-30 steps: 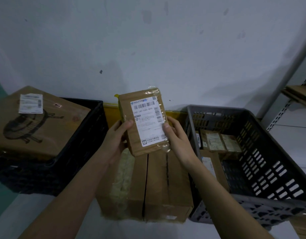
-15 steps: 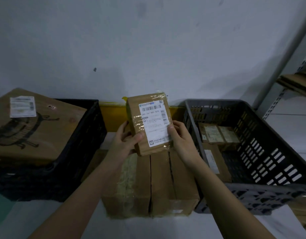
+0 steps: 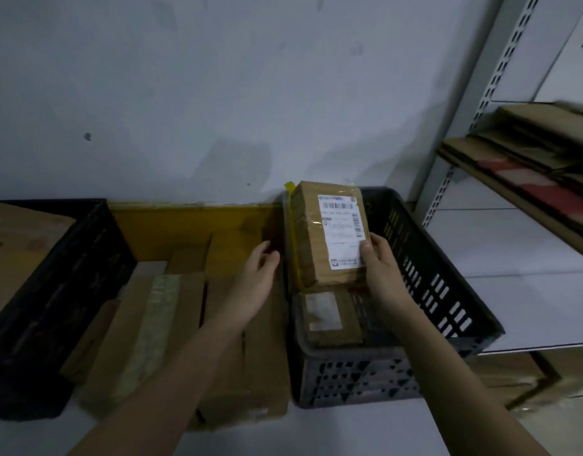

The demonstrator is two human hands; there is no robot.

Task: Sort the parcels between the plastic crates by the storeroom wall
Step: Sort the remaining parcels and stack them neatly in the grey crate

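Parcel [image 3: 329, 235] upright, label toward camera

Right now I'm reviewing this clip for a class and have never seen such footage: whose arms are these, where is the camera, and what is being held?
There is no machine here. A person wears a wide-angle camera on the head, so you look forward and down along their own bare arms. The right hand grips a brown parcel with a white barcode label, holding it over the grey crate, which already holds other parcels. The left hand is open and holds nothing; it is above the cardboard boxes between the crates. A black crate stands at the left against the wall, with a large carton in it. At the right is a metal shelf with flattened cardboard.
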